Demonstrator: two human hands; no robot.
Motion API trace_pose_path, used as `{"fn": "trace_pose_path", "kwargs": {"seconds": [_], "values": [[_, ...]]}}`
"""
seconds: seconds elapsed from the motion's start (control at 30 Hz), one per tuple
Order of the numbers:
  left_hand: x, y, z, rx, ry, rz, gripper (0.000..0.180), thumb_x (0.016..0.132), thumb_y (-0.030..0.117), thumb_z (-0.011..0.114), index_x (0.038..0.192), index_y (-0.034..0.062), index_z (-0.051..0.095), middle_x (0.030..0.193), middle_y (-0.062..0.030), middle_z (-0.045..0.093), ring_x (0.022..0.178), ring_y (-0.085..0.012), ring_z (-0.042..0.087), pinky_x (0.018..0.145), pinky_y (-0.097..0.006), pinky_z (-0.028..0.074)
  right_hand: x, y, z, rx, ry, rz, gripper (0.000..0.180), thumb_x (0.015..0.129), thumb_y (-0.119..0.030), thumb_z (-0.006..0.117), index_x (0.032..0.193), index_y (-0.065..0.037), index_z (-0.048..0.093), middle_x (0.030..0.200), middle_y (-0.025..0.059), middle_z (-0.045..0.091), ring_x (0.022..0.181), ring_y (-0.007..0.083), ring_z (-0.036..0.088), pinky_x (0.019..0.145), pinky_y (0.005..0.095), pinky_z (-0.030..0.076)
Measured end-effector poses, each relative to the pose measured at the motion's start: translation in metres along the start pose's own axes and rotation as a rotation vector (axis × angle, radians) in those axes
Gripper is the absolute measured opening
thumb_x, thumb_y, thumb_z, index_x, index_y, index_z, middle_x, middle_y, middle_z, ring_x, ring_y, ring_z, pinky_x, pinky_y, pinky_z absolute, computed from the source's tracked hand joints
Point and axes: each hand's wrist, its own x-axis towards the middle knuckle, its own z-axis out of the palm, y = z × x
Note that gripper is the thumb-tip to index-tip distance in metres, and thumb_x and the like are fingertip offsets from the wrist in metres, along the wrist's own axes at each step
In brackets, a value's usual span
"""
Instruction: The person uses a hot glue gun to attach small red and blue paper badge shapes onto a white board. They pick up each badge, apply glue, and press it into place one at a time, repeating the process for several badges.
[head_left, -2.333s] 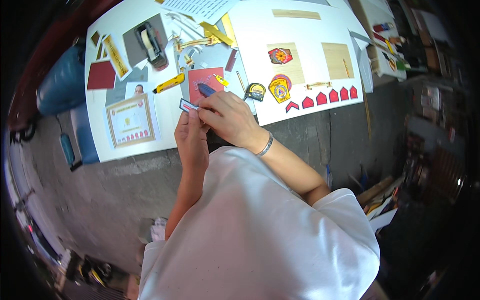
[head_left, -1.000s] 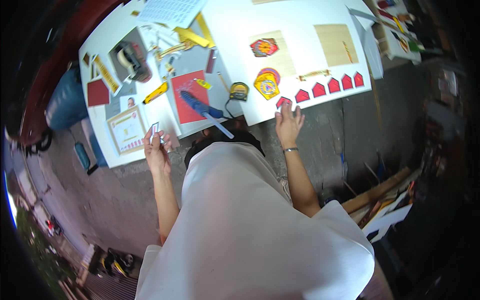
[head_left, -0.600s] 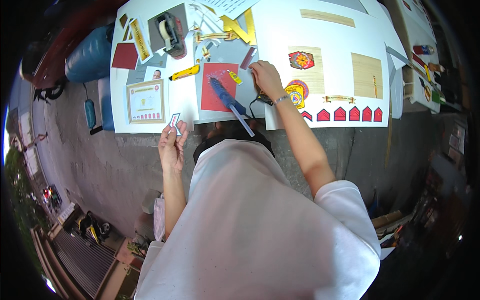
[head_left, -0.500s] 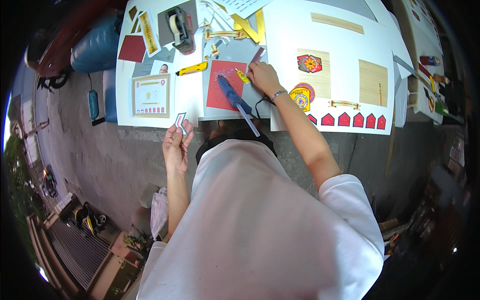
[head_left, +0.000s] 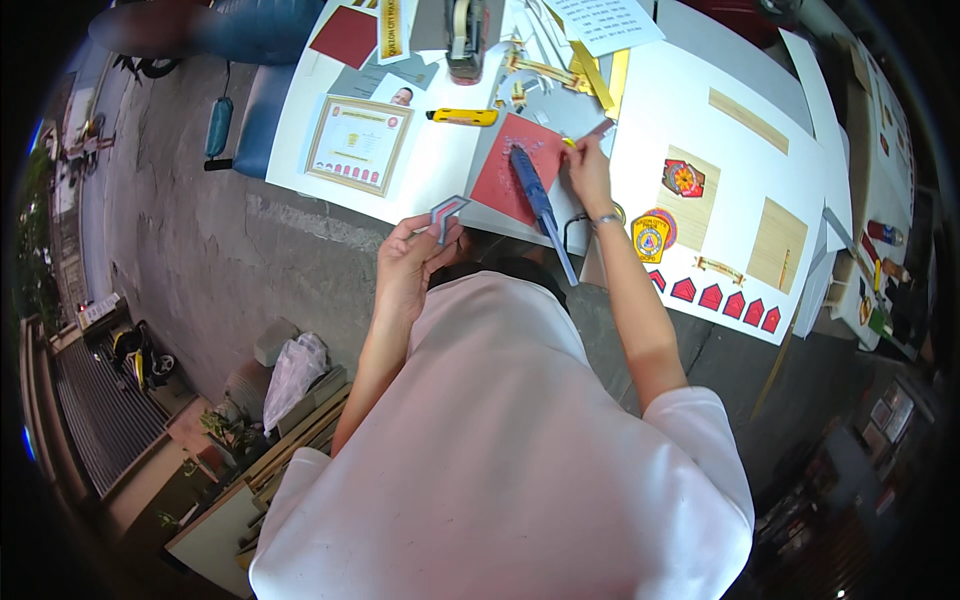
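Note:
In front of my body, my left hand (head_left: 408, 262) pinches a small chevron-shaped cutout (head_left: 448, 211) with a grey border and red inside, just off the table's near edge. My right hand (head_left: 588, 172) is over the table with its fingertips closed on a small yellow tube (head_left: 570, 142), mostly covered by the fingers. Beside that hand, a blue glue gun (head_left: 533, 185) lies on a red card (head_left: 492, 183). A pale glue stick (head_left: 563, 257) sticks out of its back end over the table edge.
A yellow cutter (head_left: 463, 117), a tape dispenser (head_left: 465, 45) and a framed certificate (head_left: 358, 143) lie to the left. On the white board (head_left: 740, 170) at right are wood pieces, badge cutouts (head_left: 650, 238) and several red pentagon pieces (head_left: 710, 297). Paper scraps lie farther back.
The view has turned, so the table now sits tilted. My right fingers have moved onto the yellow tube, which showed beside them before. The left hand still holds the chevron cutout, now turned flatter.

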Motion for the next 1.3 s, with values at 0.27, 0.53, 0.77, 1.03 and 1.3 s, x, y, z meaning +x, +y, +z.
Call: {"fn": "trace_pose_path", "kwargs": {"seconds": [0.27, 0.53, 0.77, 1.03, 1.3], "values": [[0.020, 0.043, 0.019, 0.060, -0.300, -0.011, 0.036, 0.103, 0.008, 0.060, 0.135, -0.0083, 0.054, 0.123, -0.0217, 0.069, 0.117, -0.0249, 0.069, 0.096, -0.034, 0.059, -0.075, -0.156, -0.090, 0.192, -0.138, -0.134, 0.015, 0.107, -0.011, 0.055, 0.116, 0.000, 0.062, 0.081, 0.0013, 0.064, 0.069, 0.0048, 0.050, 0.062, 0.0214, 0.040], [0.021, 0.081, 0.022, 0.078, -0.377, -0.013, 0.038, 0.103, 0.009, 0.063, 0.137, -0.0081, 0.057, 0.120, -0.0178, 0.072, 0.111, -0.0193, 0.070, 0.095, -0.032, 0.058, -0.135, -0.271, -0.057, -0.048, 0.049, -0.253, 0.011, 0.096, -0.007, 0.069, 0.105, 0.000, 0.073, 0.078, 0.0112, 0.070, 0.065, 0.0195, 0.066, 0.060, 0.0322, 0.050], [0.027, 0.093, 0.015, 0.007, -0.440, 0.072, 0.037, 0.102, -0.001, 0.059, 0.137, -0.0106, 0.055, 0.121, -0.0176, 0.071, 0.107, -0.0155, 0.069, 0.092, -0.028, 0.059, -0.135, -0.299, -0.037, -0.331, 0.061, -0.345, 0.008, 0.092, -0.004, 0.071, 0.100, 0.000, 0.070, 0.084, 0.0147, 0.069, 0.066, 0.0318, 0.066, 0.060, 0.0392, 0.050], [0.027, 0.096, 0.011, 0.022, -0.457, 0.130, 0.039, 0.102, 0.006, 0.064, 0.138, -0.0055, 0.057, 0.120, -0.0146, 0.073, 0.108, -0.0127, 0.069, 0.090, -0.026, 0.056, -0.134, -0.305, -0.031, -0.364, 0.070, -0.345, 0.008, 0.092, -0.003, 0.071, 0.098, 0.001, 0.069, 0.087, 0.0156, 0.070, 0.069, 0.0341, 0.067, 0.061, 0.0403, 0.052], [0.026, 0.097, 0.011, 0.038, -0.478, 0.119, 0.039, 0.102, 0.003, 0.063, 0.139, -0.0065, 0.055, 0.122, -0.0167, 0.072, 0.111, -0.0151, 0.068, 0.090, -0.026, 0.057, -0.137, -0.306, -0.033, -0.381, 0.075, -0.327, 0.008, 0.091, -0.002, 0.071, 0.098, 0.001, 0.069, 0.086, 0.0158, 0.071, 0.070, 0.0340, 0.068, 0.061, 0.0401, 0.052]]}}
